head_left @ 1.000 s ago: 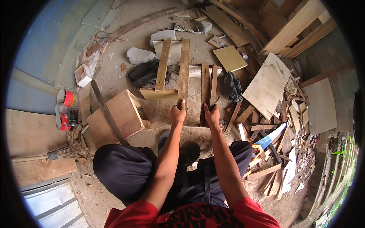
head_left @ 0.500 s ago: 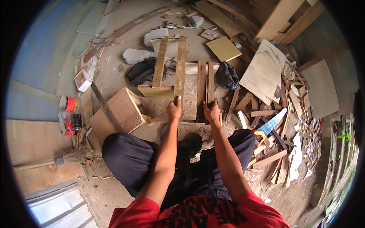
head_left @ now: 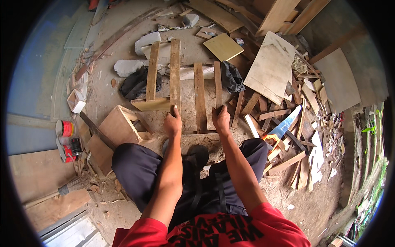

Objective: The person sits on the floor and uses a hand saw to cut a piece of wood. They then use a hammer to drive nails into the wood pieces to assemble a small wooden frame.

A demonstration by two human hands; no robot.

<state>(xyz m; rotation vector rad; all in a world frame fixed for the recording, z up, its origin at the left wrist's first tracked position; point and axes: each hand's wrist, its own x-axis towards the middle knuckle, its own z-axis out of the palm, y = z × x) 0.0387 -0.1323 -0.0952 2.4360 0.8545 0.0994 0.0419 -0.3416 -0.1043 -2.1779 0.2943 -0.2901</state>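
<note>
Four long, narrow wooden slats lie lengthwise in front of me. My left hand (head_left: 173, 123) is closed round the near end of a long wooden slat (head_left: 175, 74), its thumb pressed on top. My right hand (head_left: 221, 120) grips the near end of the rightmost, thinner strip (head_left: 218, 82). Between them lies a brown slat (head_left: 200, 99), apart from both hands. Further left, a shorter slat (head_left: 152, 72) rests with its near end on a pale board (head_left: 151, 104) stood on edge. A whitish crosspiece (head_left: 187, 73) runs beneath the slats at the far side.
To my left sit an open wooden box (head_left: 113, 133), tins (head_left: 66, 128) and a broom (head_left: 63, 190). A handsaw (head_left: 284, 125) lies on scrap wood (head_left: 292, 166) to the right. Beyond are a plywood sheet (head_left: 271, 68), black plastic bags (head_left: 232, 77) and a yellowish board (head_left: 223, 50).
The strip in my right hand has moved right, widening the gap from the brown slat beside it. My left hand keeps its hold. The whole view has shifted slightly.
</note>
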